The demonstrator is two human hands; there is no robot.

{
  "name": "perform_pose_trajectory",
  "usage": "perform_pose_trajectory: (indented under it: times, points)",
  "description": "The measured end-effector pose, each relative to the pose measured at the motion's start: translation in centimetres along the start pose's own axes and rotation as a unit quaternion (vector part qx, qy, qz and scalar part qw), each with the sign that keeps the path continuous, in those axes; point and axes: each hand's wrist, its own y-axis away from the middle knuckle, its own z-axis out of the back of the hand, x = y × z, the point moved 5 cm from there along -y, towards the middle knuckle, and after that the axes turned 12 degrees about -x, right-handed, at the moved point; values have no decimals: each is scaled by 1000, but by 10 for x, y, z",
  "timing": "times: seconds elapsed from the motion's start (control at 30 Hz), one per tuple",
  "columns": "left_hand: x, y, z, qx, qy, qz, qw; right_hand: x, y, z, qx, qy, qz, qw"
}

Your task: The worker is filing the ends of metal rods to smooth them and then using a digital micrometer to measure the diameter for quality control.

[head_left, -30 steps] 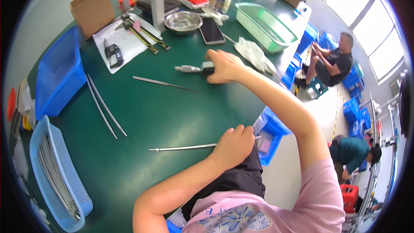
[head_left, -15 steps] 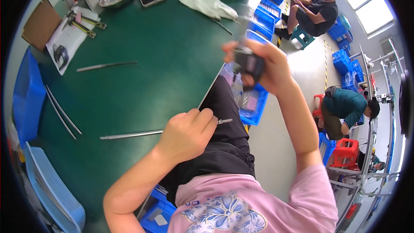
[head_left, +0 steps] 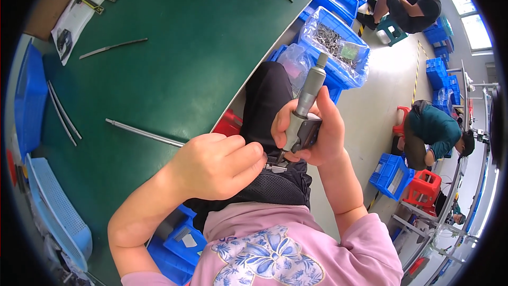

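A slim metal rod (head_left: 143, 132) is gripped in my left hand (head_left: 219, 165), its long end reaching left over the green table. Its short end comes out past my fingers above my lap. My right hand (head_left: 327, 135) is closed around a micrometer (head_left: 308, 98) with a grey barrel pointing up and away and a dark display housing. The micrometer's lower end is at the rod's short end; my fingers partly hide the contact. On the table lie a thin metal file-like strip (head_left: 113, 48) and two thin curved metal strips (head_left: 62, 113).
The green table's (head_left: 174, 63) edge runs diagonally beside my leg. Blue bins (head_left: 338, 47), one with many small metal parts, stand beyond it. A light-blue basket (head_left: 59, 209) and a blue bin (head_left: 30, 100) sit at the left. Two people (head_left: 410, 2) sit or bend at the right.
My right hand has brought the micrometer down and nearer to the rod's short end. The view has shifted, so the table's far items have moved up, partly out of sight.
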Motion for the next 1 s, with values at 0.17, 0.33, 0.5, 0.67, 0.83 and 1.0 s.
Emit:
perform_pose_trajectory:
  times: [0.17,0.33,0.5,0.67,0.83,1.0]
  points:
    - [0,0,1,-3,12,3,1000,-3,-3,-5,-5,-10,-37,999]
    - [1,2,2,17,31,15,999,-6,-7,-7,5,8,-57,998]
    - [1,1,1,25,42,18,999,-10,-5,-2,10,1,52,999]
    - [2,3,2,4,25,22,999,-9,-6,-10,-8,-10,-10,1000]
    - [2,2,1,10,33,24,999,-8,-6,-15,51,-37,11,998]
    - [3,2,2,13,31,27,999,-11,-5,-15,39,-79,-29,996]
